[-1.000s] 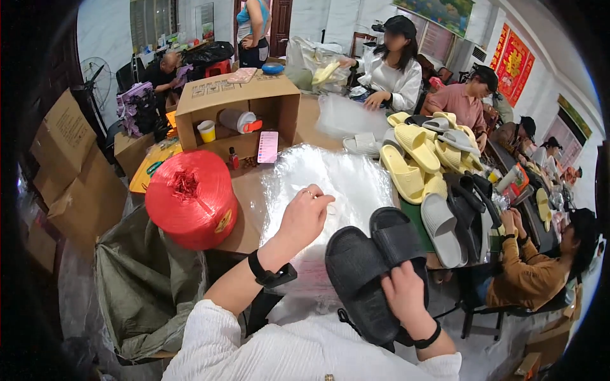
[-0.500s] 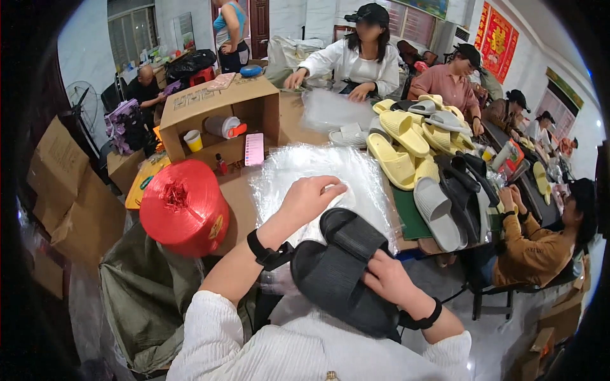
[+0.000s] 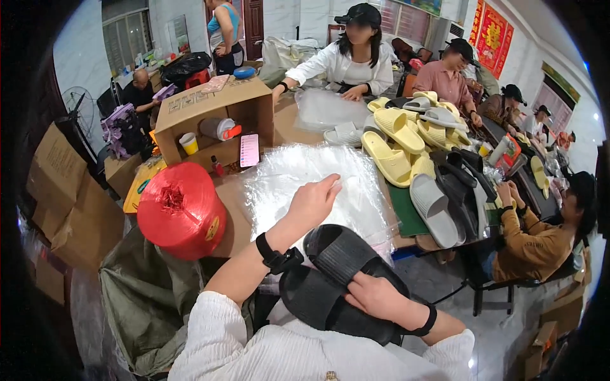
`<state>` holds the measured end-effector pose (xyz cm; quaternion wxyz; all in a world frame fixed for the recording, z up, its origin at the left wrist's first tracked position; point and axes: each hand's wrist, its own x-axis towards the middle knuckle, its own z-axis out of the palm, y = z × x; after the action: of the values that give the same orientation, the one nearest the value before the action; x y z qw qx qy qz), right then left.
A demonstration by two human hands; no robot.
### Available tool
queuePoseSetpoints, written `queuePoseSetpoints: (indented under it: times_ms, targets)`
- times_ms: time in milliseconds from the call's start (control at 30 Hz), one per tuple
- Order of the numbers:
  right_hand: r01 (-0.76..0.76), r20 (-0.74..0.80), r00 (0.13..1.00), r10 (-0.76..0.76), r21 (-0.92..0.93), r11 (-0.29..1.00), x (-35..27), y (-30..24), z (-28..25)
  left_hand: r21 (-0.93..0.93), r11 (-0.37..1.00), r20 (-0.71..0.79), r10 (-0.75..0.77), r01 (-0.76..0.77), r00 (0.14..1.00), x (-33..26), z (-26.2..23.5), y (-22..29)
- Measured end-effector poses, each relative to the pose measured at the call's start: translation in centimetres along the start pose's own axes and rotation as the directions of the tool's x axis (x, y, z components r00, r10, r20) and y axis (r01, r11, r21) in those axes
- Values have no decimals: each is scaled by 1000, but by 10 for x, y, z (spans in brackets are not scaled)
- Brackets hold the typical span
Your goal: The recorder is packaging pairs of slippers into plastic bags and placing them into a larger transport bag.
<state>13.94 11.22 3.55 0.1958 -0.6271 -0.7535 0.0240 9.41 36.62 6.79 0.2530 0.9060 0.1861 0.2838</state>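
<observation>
A pair of black ribbed slide slippers (image 3: 337,254) lies close to my body, just past the near edge of the table. My right hand (image 3: 375,295) is closed on the pair, its fingers tucked at the straps between them. Above a stack of clear plastic bags (image 3: 286,178), my left hand (image 3: 316,202) is held with its fingers drawn together at the tips. Whether a bag's thin film is caught between them, I cannot make out. The slippers cover the nearest corner of the stack.
Left of the bags are a red twine roll (image 3: 181,209), a phone (image 3: 250,150) and a cardboard box (image 3: 216,105) with cups inside. Yellow, grey and black slippers (image 3: 406,136) are piled at right. Across the table, a co-worker in white (image 3: 359,60) reaches toward the box.
My right hand has shifted the slippers slightly left and toward me. My left hand has moved a little right and lower over the bags. The co-worker opposite has stretched an arm to the box.
</observation>
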Motion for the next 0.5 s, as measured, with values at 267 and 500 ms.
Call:
queuePoseSetpoints:
  times_ms: [267, 500]
  targets:
    - [-312, -186, 935, 301, -35, 949, 7, 36, -10, -122, 990, 260, 96, -66, 961, -22, -19, 19]
    - [-327, -228, 919, 322, 14, 945, 30, 32, 9, -239, 940, 217, 296, -243, 930, -38, 14, 32]
